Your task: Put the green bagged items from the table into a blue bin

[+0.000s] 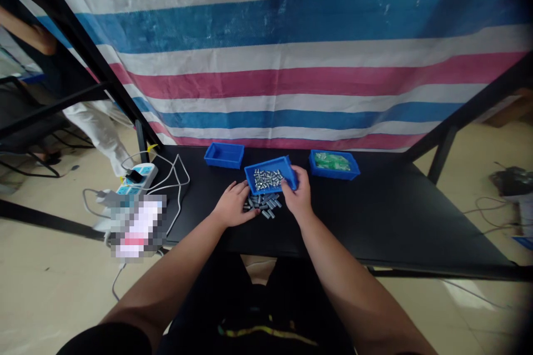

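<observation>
A blue plastic bin (287, 170) tilts toward me in the middle of the black table (375, 216), with small grey metal parts inside. My right hand (298, 195) grips its right front edge. A pile of the same grey metal parts (265, 205) lies on the table just below the bin. My left hand (232, 204) rests flat at the pile's left side, fingers touching the parts.
An empty blue bin (224, 155) stands at the back left and a blue bin with green parts (333, 164) at the back right. A power strip (137, 177) with white cables lies at the table's left corner. A striped tarp hangs behind; a person stands far left.
</observation>
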A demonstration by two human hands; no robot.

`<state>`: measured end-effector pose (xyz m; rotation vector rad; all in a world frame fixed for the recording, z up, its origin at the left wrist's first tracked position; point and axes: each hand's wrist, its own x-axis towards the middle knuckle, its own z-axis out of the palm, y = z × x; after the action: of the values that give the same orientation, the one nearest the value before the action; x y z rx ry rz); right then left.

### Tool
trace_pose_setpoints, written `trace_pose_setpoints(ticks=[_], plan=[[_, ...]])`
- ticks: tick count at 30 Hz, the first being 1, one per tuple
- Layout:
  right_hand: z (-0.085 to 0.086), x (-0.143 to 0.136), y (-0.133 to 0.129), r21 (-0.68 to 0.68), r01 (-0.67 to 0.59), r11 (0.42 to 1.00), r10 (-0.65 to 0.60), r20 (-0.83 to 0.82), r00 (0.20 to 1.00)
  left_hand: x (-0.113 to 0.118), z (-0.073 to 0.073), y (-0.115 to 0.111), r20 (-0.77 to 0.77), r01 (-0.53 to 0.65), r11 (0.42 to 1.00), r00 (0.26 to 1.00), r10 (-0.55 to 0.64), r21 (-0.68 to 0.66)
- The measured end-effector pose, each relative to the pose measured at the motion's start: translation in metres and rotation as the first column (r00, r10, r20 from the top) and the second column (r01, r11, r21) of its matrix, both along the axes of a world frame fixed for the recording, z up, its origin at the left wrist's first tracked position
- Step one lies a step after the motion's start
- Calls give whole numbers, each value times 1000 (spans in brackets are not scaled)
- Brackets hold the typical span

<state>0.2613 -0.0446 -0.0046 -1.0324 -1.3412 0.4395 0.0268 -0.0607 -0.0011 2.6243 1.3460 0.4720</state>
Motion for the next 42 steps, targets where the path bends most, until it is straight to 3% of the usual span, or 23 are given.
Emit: trace_pose_setpoints(ticks=[7, 24, 42], plan=[[-3, -5, 1, 82, 144, 986, -149, 54, 987, 1, -1, -1, -1, -14, 1000, 1000, 14, 13], [-3, -10, 2, 200, 180, 963, -195, 58, 979, 8, 3, -3, -1, -42, 999, 999, 42, 27], [-2, -8, 1, 180, 232, 956, -240, 27, 970, 7, -1, -2, -19, -53, 999, 998, 53, -6]])
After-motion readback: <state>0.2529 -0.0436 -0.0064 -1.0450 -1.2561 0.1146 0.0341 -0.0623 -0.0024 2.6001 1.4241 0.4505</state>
